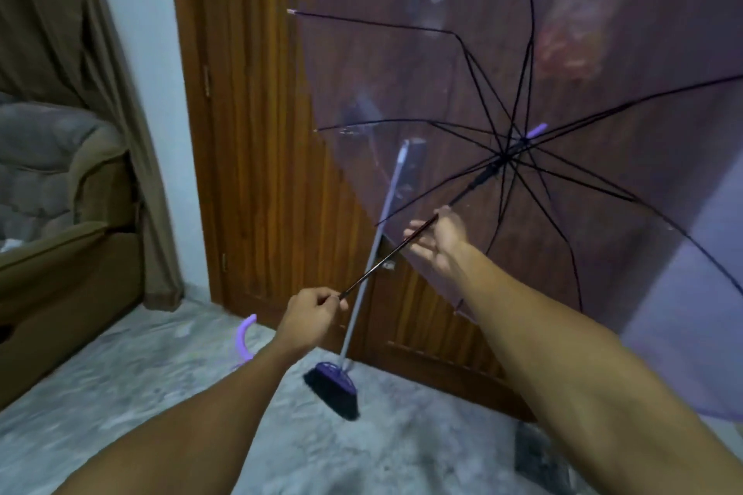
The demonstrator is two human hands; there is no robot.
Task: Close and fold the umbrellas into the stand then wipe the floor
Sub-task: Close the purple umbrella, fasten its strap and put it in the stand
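Note:
An open, see-through purple umbrella (583, 72) with black ribs fills the upper right, tilted away from me. Its thin dark shaft (386, 259) runs down-left to my left hand (309, 317), which is closed around the shaft's lower end. The curved purple handle (245, 338) sticks out below that hand. My right hand (436, 243) is further up the shaft, fingers loosely spread, the shaft lying across its palm just below the black runner (482, 177). No umbrella stand is in view.
A purple broom (335, 384) with black bristles leans against the wooden door (257, 133) ahead. A brown sofa (60, 253) and curtain (116, 52) stand at the left. The grey marbled floor (140, 374) spreads below, with a dark object (542, 458) at lower right.

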